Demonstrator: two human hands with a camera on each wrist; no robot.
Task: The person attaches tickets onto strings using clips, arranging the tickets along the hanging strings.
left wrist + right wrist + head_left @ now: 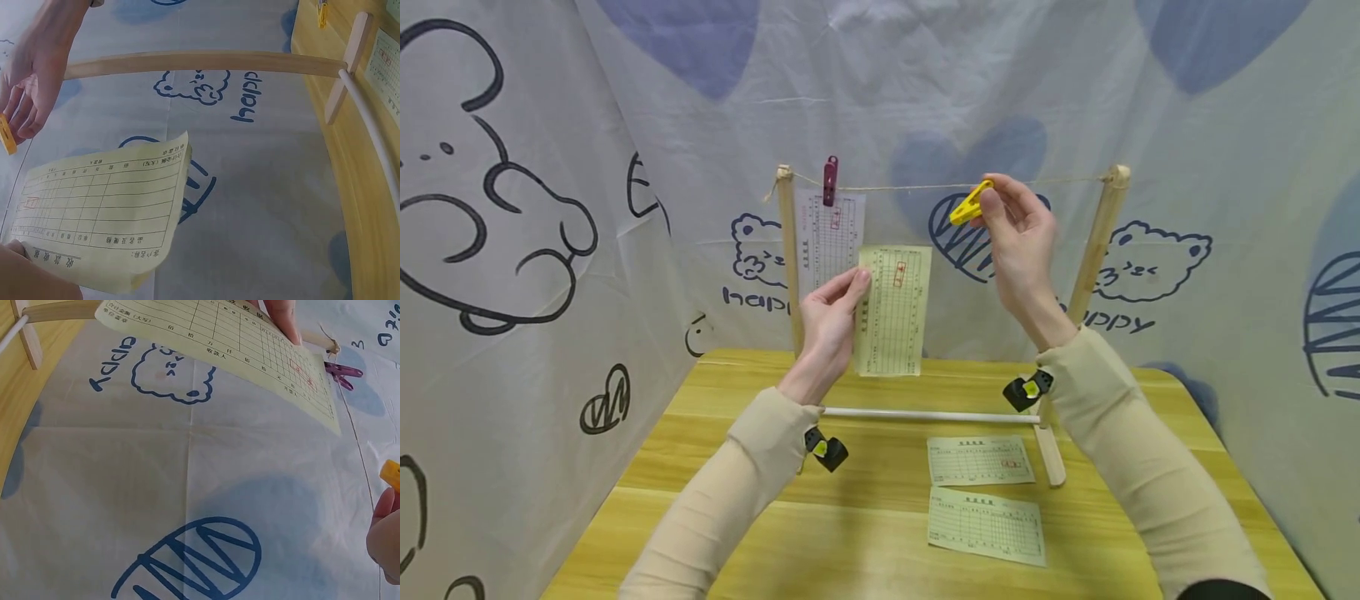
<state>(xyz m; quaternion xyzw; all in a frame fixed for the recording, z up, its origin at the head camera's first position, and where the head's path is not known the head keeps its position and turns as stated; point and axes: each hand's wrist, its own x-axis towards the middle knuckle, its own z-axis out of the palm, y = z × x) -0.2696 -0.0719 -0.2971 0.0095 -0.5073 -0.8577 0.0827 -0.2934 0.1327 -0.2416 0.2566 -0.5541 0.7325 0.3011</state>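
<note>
My left hand pinches a pale yellow receipt slip by its left edge, holding it upright a little below the string. A red stamp shows near the slip's top. Up by the string on the right, my right hand pinches a yellow clothespin, its nose pointing down and left. A dark red clothespin clips a whitish slip to the string's left part; the yellow slip overlaps that one in the head view. In the left wrist view the held receipt slip bends slightly at one end.
Wooden posts carry the string at both ends, with a white rod low between them. Two more printed slips lie on the wooden table in front, near the right post's foot. A patterned cloth hangs behind.
</note>
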